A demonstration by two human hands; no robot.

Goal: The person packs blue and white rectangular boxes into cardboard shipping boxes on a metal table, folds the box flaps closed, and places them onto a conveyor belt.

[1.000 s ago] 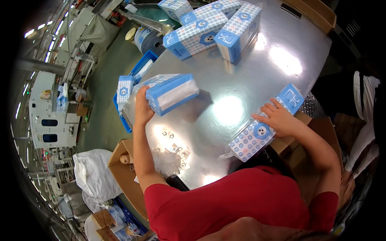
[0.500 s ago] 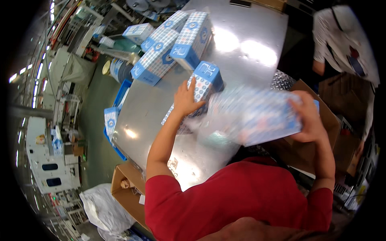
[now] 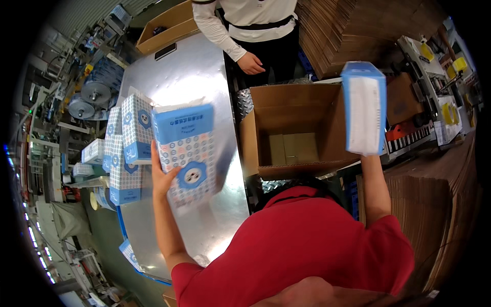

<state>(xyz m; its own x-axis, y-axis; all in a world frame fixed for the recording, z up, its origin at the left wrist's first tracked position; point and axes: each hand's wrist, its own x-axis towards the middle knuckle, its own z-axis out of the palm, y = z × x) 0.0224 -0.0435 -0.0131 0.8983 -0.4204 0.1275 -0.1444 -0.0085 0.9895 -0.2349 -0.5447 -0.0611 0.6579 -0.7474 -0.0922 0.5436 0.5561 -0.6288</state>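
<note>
Blue-and-white patterned film-wrapped tissue pack is held up off the shiny metal counter by the left hand, whose palm is pressed to the pack's side at nine o'clock, fingers wrapped behind. A second blue-edged white soft pack is raised over the open brown cardboard box, at three o'clock of it; the right hand is hidden beneath that pack, evidently clasping its lower end. Both packs look light, squashy and slick in their film, so gripping across the narrow sides seems safest. More patterned packs stand at nine o'clock. A co-worker's hand hangs at twelve.
</note>
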